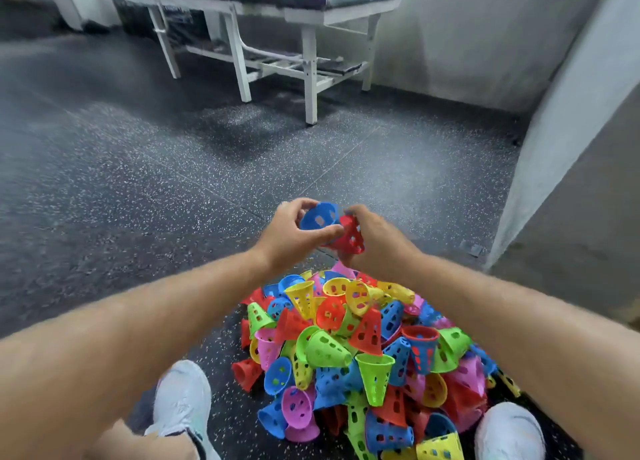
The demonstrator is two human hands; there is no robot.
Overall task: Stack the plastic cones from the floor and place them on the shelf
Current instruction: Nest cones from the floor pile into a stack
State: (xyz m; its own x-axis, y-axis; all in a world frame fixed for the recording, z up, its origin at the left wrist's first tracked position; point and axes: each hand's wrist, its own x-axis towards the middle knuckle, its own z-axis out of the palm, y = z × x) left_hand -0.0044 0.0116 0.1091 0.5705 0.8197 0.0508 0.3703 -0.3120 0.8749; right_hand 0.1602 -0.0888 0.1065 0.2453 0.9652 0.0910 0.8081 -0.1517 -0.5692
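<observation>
Holding one blue cone (318,217) in left grip (294,234), one red cone (351,236) in right grip (377,241).

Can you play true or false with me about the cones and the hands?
1. The left hand holds a blue perforated plastic cone. True.
2. The right hand holds a green cone. False: it holds a red perforated plastic cone.
3. The heap of colourful plastic cones lies on the speckled dark floor. True.
4. The heap sits on the white-framed padded bench. False: the bench stands far behind it.
</observation>
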